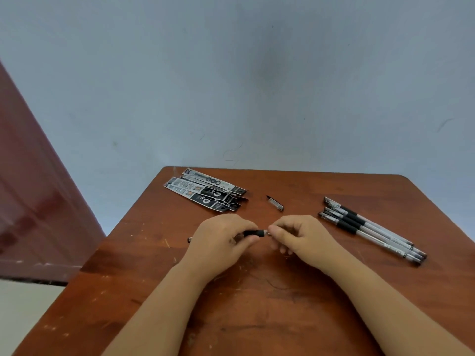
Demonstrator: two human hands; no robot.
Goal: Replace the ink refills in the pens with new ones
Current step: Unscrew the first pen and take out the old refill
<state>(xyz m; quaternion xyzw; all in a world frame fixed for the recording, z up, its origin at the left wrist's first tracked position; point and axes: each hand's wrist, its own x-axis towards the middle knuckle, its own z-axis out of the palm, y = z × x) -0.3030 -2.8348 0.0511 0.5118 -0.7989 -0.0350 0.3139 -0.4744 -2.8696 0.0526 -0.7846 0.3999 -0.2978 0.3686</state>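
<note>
Left hand (218,240) grips the pen (253,233); right hand (298,233) pinches its tip (detail blurred). Beyond the pen: cap (275,203). Right of it: three pens (370,228).

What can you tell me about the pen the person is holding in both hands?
The pen lies roughly level just above the wooden table, between the two hands. Its black grip section shows in the gap; one end pokes out past the left hand, which wraps the barrel. The right hand pinches the silvery tip end. It has no cap on; the rest is hidden by fingers.
</note>
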